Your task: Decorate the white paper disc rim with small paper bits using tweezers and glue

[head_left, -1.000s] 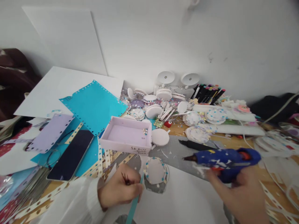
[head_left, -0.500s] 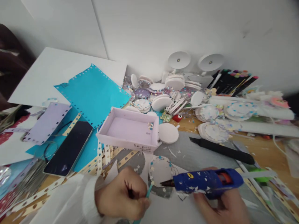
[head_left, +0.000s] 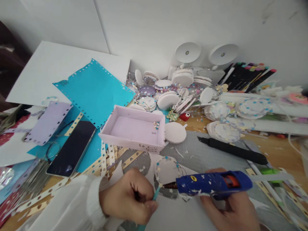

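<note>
Blue, white-flecked plastic glue gun [head_left: 204,185] in the right hand [head_left: 231,208], fingers clasped around it, its dark nozzle [head_left: 170,185] pointing toward the left hand [head_left: 130,196]! That left hand, curled tight, pinches a narrow turquoise strip [head_left: 156,194], tip right by the nozzle; whether they touch, I can't tell. Just beyond, a round white disc [head_left: 167,170] ringed with small blue shapes; farther past the left hand, a lilac open-topped box [head_left: 130,130].

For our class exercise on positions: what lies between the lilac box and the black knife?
In the head view, a white disc and grey mat lie between the lilac box and the black knife.
</note>
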A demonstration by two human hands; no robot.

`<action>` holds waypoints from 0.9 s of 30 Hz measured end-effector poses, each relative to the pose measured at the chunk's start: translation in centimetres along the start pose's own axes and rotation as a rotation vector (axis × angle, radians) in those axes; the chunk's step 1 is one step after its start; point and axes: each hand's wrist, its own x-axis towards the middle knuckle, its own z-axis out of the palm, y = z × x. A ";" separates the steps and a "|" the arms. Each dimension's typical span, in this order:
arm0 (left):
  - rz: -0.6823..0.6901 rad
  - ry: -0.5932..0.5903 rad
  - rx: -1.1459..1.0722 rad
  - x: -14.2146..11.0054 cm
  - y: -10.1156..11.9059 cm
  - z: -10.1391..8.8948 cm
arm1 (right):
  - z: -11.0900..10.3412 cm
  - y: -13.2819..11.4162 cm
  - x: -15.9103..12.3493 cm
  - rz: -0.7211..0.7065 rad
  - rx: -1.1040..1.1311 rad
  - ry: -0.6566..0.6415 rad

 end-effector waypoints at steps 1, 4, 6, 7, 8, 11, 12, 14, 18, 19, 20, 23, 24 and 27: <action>0.001 -0.004 -0.004 0.0 0.1 0.0 | 0.0 -0.1 0.0 0.005 -0.009 0.007; 0.005 -0.011 -0.023 0.1 0.4 0.0 | -0.1 -0.3 0.1 0.019 -0.025 0.022; 0.003 0.009 -0.030 0.1 0.5 0.0 | -0.1 -0.3 0.1 0.022 -0.024 0.018; 0.003 0.013 -0.027 0.1 0.5 0.0 | 0.0 -0.3 0.1 0.021 -0.022 0.014; 0.004 0.007 -0.024 0.1 0.4 0.0 | 0.0 -0.3 0.0 0.017 -0.020 0.008; 0.031 -0.016 -0.027 0.0 0.0 0.0 | 0.2 -0.5 -0.1 0.058 -0.014 -0.003; 0.040 -0.014 -0.030 0.0 -0.1 0.0 | 0.2 -0.7 -0.1 0.091 -0.009 -0.001; 0.056 0.006 -0.030 0.0 -0.3 0.0 | 0.2 -0.9 0.0 0.133 -0.002 0.008; 0.035 0.003 -0.025 0.0 -0.3 0.1 | -0.1 -1.1 0.2 0.075 -0.027 -0.002; 0.026 -0.002 -0.022 -0.1 -0.2 0.1 | -0.1 -1.1 0.3 0.057 -0.038 -0.002; 0.018 -0.007 -0.016 -0.1 -0.2 0.0 | -0.2 -1.0 0.4 0.046 -0.044 0.002; 0.007 -0.021 0.002 -0.1 -0.1 0.0 | -0.2 -1.0 0.6 0.019 -0.038 0.005; 0.000 -0.027 0.006 -0.1 -0.1 -0.1 | -0.2 -1.1 0.6 0.014 -0.033 0.010; -0.041 -0.039 0.019 -0.1 0.0 -0.2 | -0.3 -1.3 0.6 0.010 -0.030 0.015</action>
